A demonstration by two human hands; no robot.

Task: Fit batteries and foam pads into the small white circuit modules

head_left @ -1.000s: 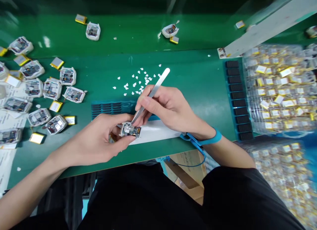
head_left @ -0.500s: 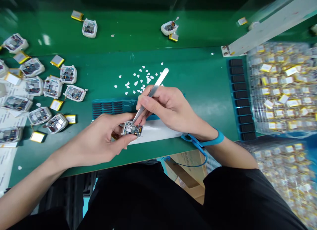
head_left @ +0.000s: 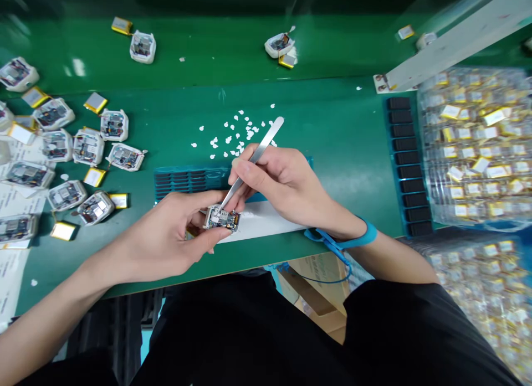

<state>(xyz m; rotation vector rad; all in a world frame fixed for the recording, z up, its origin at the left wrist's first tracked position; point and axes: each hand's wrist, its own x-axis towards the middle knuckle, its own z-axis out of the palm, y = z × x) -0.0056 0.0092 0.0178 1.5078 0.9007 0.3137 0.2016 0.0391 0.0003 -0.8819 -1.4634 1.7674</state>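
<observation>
My left hand (head_left: 166,239) is closed round a small white device shell with a circuit board (head_left: 221,218) inside, holding it just above the green bench (head_left: 332,137) near its front edge. My right hand (head_left: 282,184) pinches silver tweezers (head_left: 253,156), whose tips touch the top of the board. A blue wrist strap (head_left: 357,239) with a coiled cord circles my right wrist. A white strip (head_left: 266,220) lies under my hands.
Several open white device shells (head_left: 87,148) with yellow batteries (head_left: 95,102) lie at the left. Small white paper bits (head_left: 233,134) are scattered behind my hands. Blue trays of black parts (head_left: 405,164) and clear trays of yellow batteries (head_left: 474,142) fill the right side.
Both hands keep their grip and hardly move. The view has shifted slightly, so the bench contents sit a little higher and further left.
</observation>
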